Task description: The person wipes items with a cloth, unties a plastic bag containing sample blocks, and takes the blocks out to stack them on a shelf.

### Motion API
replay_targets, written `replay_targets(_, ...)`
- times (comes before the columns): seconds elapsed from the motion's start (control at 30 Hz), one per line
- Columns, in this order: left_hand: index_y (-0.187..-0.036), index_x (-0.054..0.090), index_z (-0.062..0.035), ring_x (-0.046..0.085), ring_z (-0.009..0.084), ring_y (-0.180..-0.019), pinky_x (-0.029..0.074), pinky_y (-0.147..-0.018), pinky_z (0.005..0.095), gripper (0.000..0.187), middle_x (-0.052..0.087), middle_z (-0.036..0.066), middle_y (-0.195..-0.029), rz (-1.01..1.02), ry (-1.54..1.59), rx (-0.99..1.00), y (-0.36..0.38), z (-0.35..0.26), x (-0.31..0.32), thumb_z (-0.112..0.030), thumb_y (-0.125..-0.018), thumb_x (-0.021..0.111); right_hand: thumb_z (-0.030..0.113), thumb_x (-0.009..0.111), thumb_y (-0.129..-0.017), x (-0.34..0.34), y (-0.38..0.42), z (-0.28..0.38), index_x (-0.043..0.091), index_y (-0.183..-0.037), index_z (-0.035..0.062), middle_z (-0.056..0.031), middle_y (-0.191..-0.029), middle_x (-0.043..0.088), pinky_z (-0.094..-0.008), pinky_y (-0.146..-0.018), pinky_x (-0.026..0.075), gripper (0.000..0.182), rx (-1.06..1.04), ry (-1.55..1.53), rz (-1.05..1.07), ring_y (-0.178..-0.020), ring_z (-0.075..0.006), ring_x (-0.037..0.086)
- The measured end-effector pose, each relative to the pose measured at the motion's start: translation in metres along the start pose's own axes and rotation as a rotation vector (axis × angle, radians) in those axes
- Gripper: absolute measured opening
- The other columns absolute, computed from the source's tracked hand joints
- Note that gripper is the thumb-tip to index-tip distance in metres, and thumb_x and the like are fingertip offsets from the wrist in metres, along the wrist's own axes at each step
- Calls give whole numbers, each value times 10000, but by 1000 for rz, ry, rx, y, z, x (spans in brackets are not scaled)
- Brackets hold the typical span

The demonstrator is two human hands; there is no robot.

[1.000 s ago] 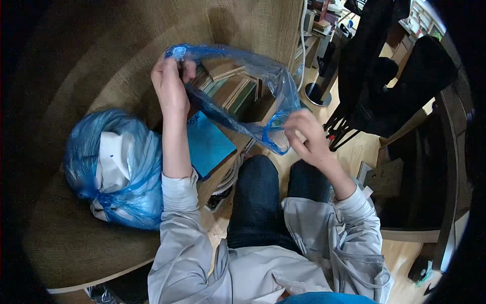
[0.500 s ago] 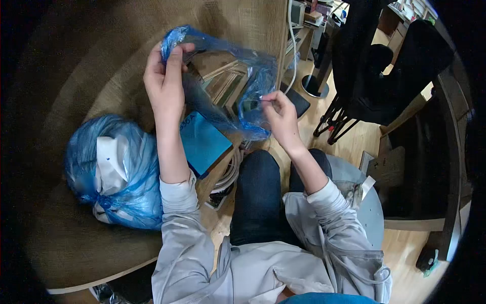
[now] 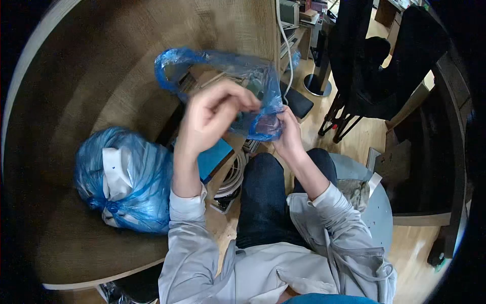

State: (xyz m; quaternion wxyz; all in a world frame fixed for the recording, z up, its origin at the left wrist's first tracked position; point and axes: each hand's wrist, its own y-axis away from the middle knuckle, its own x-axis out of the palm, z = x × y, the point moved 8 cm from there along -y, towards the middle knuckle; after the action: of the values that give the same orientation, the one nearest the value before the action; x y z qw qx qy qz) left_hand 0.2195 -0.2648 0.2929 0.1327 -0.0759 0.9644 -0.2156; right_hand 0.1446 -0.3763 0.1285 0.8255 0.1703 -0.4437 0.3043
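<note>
An empty blue plastic bag is hanging in the air above the brown table, in front of the person. The left hand is closing its fingers around the bag's lower part, and the right hand is pinching the bag's edge just beside it. A tied, filled blue bag is lying on the table, well apart to the left.
</note>
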Motion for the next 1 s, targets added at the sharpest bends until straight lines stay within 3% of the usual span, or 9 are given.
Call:
replay_targets(0.1, -1130, 492, -52, 444, 370, -1156, 351, -966, 476, 325, 551, 166, -1122, 173, -584, 157, -11, 42, 25, -33, -808, 531, 38, 382, -813, -18, -3, 1, 481, -939, 25, -69, -856, 550, -295, -736, 482, 161, -52, 110, 34, -771, -158, 563)
replay_targets(0.2, -1257, 426, -126, 266, 408, -1275, 209, -1035, 543, 484, 383, 163, -1331, -20, -1248, -105, -2, 93, 10, -100, -794, 566, 23, 382, -816, -44, -6, 8, 476, -920, 20, -56, -815, 530, -262, -708, 462, 140, -132, 289, 52, -729, -135, 541)
replay_targets(0.3, -1304, 376, -140, 174, 396, -1312, 154, -1050, 556, 548, 265, 148, -1401, 68, -1259, -253, -2, 97, 9, -127, -793, 574, 14, 400, -815, -54, -10, 16, 498, -893, 12, -36, -790, 513, -241, -673, 433, 125, -99, 575, 27, -695, -119, 506)
replay_targets(0.4, -1328, 349, -142, 160, 389, -1320, 147, -1058, 544, 574, 238, 155, -1418, 83, -1282, -285, 1, 99, 11, -148, -797, 568, 5, 423, -826, -3, 5, 88, 511, -935, 8, -39, -813, 531, -238, -702, 438, 140, -751, 961, -105, -739, -110, 520)
replay_targets(0.47, -1330, 345, -131, 225, 387, -1299, 188, -1058, 508, 562, 302, 182, -1384, 49, -1327, -196, 2, 92, 14, -163, -807, 549, -10, 445, -819, 74, 22, 98, 518, -927, -14, -74, -829, 534, -251, -708, 437, 131, -964, 1095, 266, -765, -127, 524)
replay_targets(0.63, -1333, 332, -93, 335, 382, -1236, 249, -1041, 429, 537, 386, 218, -1315, 302, -994, -465, 11, 90, -19, -181, -831, 503, 82, 481, -827, 142, -45, 3, 528, -1044, -21, -170, -1037, 555, -349, -825, 434, 245, -533, 1311, 928, -982, -300, 535)
replay_targets(0.73, -1316, 328, -17, 394, 396, -1168, 300, -1002, 383, 527, 433, 268, -1239, 38, -945, -519, 17, 71, -72, -200, -846, 480, 262, 522, -833, 154, -79, -26, 554, -1027, 7, -222, -1087, 539, -432, -836, 415, 322, -858, 1600, 1002, -994, -399, 509)
replay_targets(0.8, -1282, 354, 33, 450, 341, -1136, 315, -983, 355, 480, 475, 231, -1225, -606, -899, -261, 22, 31, -117, -197, -878, 472, 311, 517, -844, 161, -93, -36, 507, -1118, 7, -240, -1102, 522, -424, -901, 376, 409, -666, 1745, 983, -1082, -374, 463)
replay_targets(1.0, -1258, 373, 42, 468, 197, -1062, 318, -949, 284, 409, 515, 137, -1155, -859, -360, 155, 26, -3, -124, -162, -913, 453, 414, 544, -819, 162, -138, -55, 454, -1191, 20, -275, -1065, 521, -442, -886, 387, 549, -724, 1883, 994, -1071, -366, 480)
